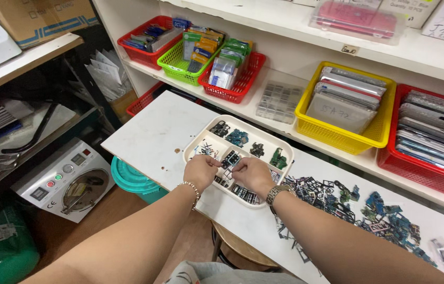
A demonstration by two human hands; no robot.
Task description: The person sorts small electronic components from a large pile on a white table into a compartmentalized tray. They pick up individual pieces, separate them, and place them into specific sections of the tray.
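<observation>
A white tray (193,149) is seen on a white table (148,137); baskets are coloured red (146,52), green (177,68) and yellow (337,134).

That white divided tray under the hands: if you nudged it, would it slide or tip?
The white tray looks shallow and flat-bottomed, so tipping seems unlikely. On the smooth white table it would probably slide easily. It looks like light plastic.
</observation>
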